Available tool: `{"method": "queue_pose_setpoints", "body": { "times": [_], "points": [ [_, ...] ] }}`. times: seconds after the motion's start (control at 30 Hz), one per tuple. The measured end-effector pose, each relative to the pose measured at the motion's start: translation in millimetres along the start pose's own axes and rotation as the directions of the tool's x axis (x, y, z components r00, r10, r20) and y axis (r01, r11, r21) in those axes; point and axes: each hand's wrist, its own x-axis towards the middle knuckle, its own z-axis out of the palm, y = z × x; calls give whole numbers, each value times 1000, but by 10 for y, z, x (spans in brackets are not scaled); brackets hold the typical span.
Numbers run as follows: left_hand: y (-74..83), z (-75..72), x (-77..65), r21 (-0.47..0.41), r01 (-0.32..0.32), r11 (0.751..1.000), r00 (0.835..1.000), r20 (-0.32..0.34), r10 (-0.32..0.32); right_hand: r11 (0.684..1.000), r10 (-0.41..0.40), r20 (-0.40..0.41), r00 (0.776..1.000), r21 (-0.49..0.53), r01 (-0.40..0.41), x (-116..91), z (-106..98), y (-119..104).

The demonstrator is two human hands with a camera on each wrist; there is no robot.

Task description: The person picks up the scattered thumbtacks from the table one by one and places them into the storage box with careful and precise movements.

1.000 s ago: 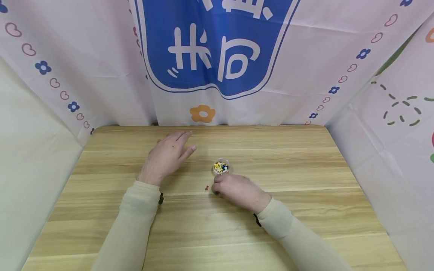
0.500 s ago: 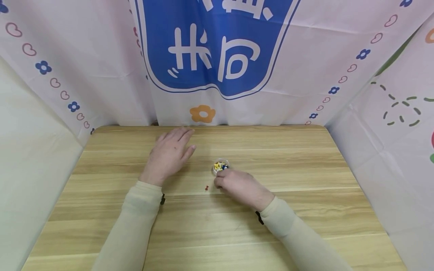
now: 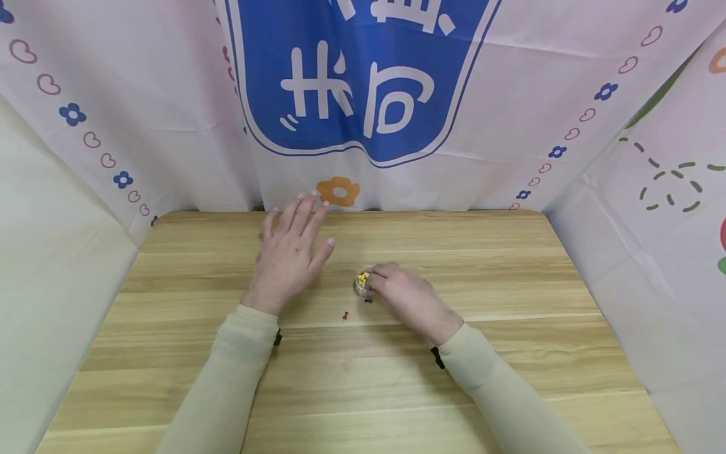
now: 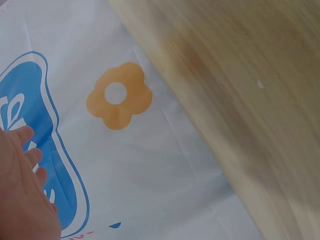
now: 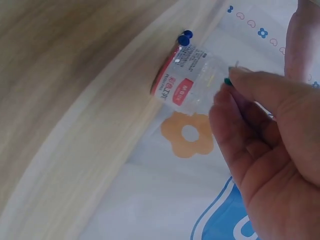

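Observation:
A small clear tub (image 3: 358,289) of push pins, yellow ones showing, stands on the table. At its mouth, my right hand (image 3: 409,297) pinches a green push pin (image 5: 228,81) between thumb and finger, with the needle pointing away from the fingers. A blue push pin (image 5: 185,38) lies on the table against the near side of the tub. Closer to me and to the left lies a red push pin (image 3: 345,316). My left hand (image 3: 288,260) holds nothing, its fingers spread above the far left part of the table.
The wood-grain table (image 3: 442,403) ends at a printed cloth (image 3: 476,176) hanging along its back edge. A white cloth side (image 3: 612,252) rises at the right, and another pale one (image 3: 57,239) at the left.
My right hand has moved up and slightly right, from in front of the tub to its mouth, uncovering the blue push pin. My left hand has shifted forward and spread its fingers.

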Motion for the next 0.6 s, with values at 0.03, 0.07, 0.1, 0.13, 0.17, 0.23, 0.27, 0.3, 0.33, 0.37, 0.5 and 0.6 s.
{"method": "queue_pose_setpoints", "body": {
  "times": [0.03,0.07,0.1,0.13,0.17,0.23,0.27,0.3,0.33,0.37,0.5,0.6],
  "points": [
    [4,-3,-2,-2,-2,1000,1000,4,2,1000,13,-5,1000,-11,-13,3,5,8],
    [5,-5,-2,1,-2,1000,1000,11,2,999,26,-10,1000,-22,-26,6,7,14],
    [6,-5,-4,5,-2,1000,1000,23,2,999,38,-14,999,-33,-39,10,9,19],
    [8,-3,-5,10,-3,1000,999,35,2,998,50,-16,999,-40,-51,14,14,25],
    [8,-1,-7,12,-3,1000,999,46,3,997,61,-16,998,-44,-61,17,17,31],
    [10,5,-9,21,-6,1000,998,64,5,997,73,-18,997,-38,-74,21,23,42],
    [10,9,-11,28,-8,1000,997,76,6,996,76,-18,997,-37,-77,21,22,45],
    [12,11,-13,32,-11,999,996,85,8,996,79,-19,997,-32,-80,20,21,51],
    [15,12,-13,34,-14,999,995,94,11,996,81,-22,996,-26,-82,16,18,59],
    [19,12,-14,35,-18,999,995,101,14,996,83,-25,996,-18,-84,11,14,69],
    [34,4,-21,22,-28,999,992,126,25,997,77,-51,996,1,-77,0,-18,122],
    [44,-10,-23,2,-41,999,990,136,40,997,74,-63,995,-14,-75,-13,-60,176]
  ]
}}
